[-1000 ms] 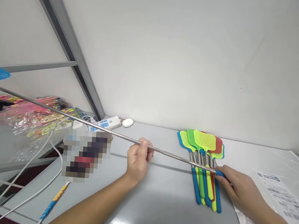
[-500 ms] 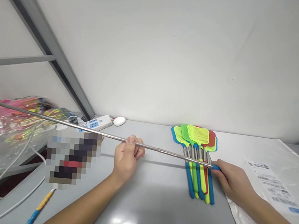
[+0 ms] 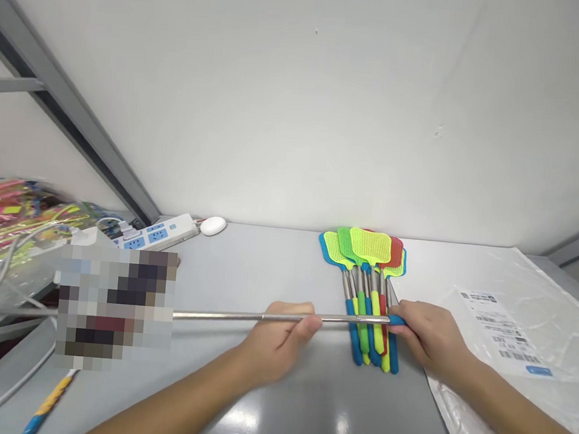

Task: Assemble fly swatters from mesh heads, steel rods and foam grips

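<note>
A fly swatter with a long, extended steel rod (image 3: 221, 316) lies nearly level over the grey table (image 3: 275, 269). My left hand (image 3: 280, 340) is closed round the rod near its middle. My right hand (image 3: 428, 335) is closed on the swatter's blue handle, right over a pile of collapsed swatters (image 3: 367, 277) with green, yellow, red and blue heads. The far end of the rod passes behind a blurred patch at the left.
A white power strip (image 3: 155, 228) and a small white oval object (image 3: 213, 225) sit at the back by the wall. A clear bag of coloured swatters (image 3: 8, 221) and white cables lie at the left. A plastic mailing bag with a label (image 3: 506, 328) lies at the right.
The rod has swung down from a raised slant to almost level, and its blue head has left the view. My left hand has moved right along the rod, closer to my right hand.
</note>
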A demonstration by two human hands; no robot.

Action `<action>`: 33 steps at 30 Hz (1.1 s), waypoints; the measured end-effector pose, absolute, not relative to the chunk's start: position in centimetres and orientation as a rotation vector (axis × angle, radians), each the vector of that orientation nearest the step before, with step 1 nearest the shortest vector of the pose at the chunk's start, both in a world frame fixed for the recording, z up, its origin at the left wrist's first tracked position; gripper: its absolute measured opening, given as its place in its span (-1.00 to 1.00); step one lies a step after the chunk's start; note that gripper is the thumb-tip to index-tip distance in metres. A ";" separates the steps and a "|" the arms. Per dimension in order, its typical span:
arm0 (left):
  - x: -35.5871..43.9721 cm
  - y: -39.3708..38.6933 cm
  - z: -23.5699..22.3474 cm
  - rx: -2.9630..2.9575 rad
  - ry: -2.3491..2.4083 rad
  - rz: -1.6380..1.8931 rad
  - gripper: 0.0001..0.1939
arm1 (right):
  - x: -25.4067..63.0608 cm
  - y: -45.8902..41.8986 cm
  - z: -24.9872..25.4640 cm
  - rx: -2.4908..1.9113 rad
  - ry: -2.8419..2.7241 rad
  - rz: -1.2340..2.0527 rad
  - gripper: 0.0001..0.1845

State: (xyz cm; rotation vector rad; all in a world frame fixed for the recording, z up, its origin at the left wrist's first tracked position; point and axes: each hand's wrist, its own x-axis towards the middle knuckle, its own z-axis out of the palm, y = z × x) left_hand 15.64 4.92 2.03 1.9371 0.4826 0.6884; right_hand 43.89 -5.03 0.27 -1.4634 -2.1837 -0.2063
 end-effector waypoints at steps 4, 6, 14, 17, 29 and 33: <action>15.0 6.0 1.9 1.843 0.441 1.041 -0.57 | 45.2 -5.0 0.4 -1.503 -2.160 -0.250 -0.75; 14.5 6.7 2.2 1.751 0.386 1.243 -0.58 | 45.8 -4.9 0.4 -1.526 -2.137 -0.276 -0.75; 13.0 8.9 7.0 1.391 0.434 1.775 -0.45 | 46.5 -4.8 0.6 -1.590 -2.073 -0.246 -0.79; 12.0 9.7 8.6 1.274 0.569 1.870 -0.50 | 46.9 -4.7 0.7 -1.624 -2.027 -0.212 -0.80; 12.9 9.3 7.2 1.305 0.618 1.802 -0.50 | 48.3 -4.6 0.3 -1.688 -1.921 -0.282 -0.83; 13.9 7.1 5.7 1.397 0.597 1.601 -0.51 | 46.9 -4.7 0.3 -1.620 -1.993 -0.239 -0.82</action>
